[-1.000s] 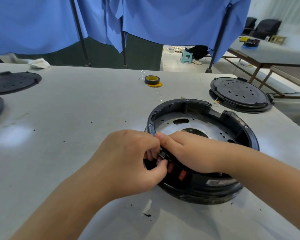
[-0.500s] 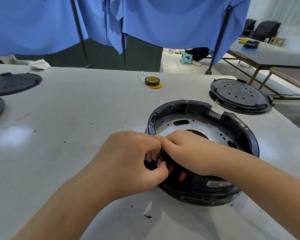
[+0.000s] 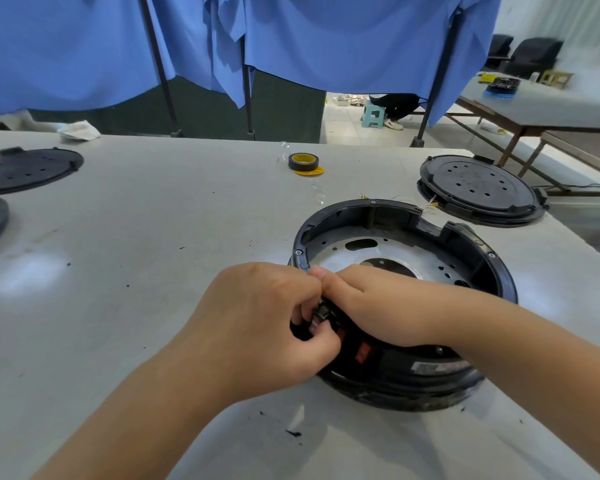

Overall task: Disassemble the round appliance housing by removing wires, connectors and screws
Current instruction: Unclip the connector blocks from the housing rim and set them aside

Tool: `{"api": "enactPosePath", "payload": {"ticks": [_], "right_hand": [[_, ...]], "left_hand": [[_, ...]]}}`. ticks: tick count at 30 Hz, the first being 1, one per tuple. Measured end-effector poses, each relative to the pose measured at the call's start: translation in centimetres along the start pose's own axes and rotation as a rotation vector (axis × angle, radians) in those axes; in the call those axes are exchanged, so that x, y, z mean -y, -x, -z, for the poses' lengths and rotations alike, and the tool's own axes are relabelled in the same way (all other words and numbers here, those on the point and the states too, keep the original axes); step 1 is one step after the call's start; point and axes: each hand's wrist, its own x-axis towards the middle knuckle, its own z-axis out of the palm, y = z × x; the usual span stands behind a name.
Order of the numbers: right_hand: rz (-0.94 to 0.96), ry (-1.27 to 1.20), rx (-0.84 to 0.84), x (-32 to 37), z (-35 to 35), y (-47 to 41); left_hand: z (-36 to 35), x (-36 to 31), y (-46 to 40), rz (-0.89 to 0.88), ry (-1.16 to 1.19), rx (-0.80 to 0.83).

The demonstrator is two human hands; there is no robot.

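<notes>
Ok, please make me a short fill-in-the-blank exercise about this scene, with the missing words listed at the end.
1. Both hands work at the near rim of the round black plastic housing, whose floor is a perforated ____ plate.
2. The black roll of tape has a ____ core.
3. The cloth hanging behind the grey table is ____.

Missing words: metal; yellow; blue

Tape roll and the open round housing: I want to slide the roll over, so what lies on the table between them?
In the head view, a crumpled strip of clear film lies between the tape roll and the round housing; otherwise bare table.
</notes>
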Motion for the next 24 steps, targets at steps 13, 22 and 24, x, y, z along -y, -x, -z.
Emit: {"api": "enactPosePath", "payload": {"ticks": [13, 22, 24], "right_hand": [[-0.013, 0.046, -0.108, 0.1, -0.1, -0.1], [-0.049, 0.03, -0.107, 0.3, 0.0, 0.4], [-0.064, 0.051, -0.107, 0.4, 0.1, 0.6]], "left_hand": [[0.1, 0.6, 0.1, -0.025, -0.005, 0.012], [1.7, 2.5, -0.1, 0.136, 0.332, 0.119], [1.9, 3.2, -0.3, 0.207, 0.369, 0.086]]}}
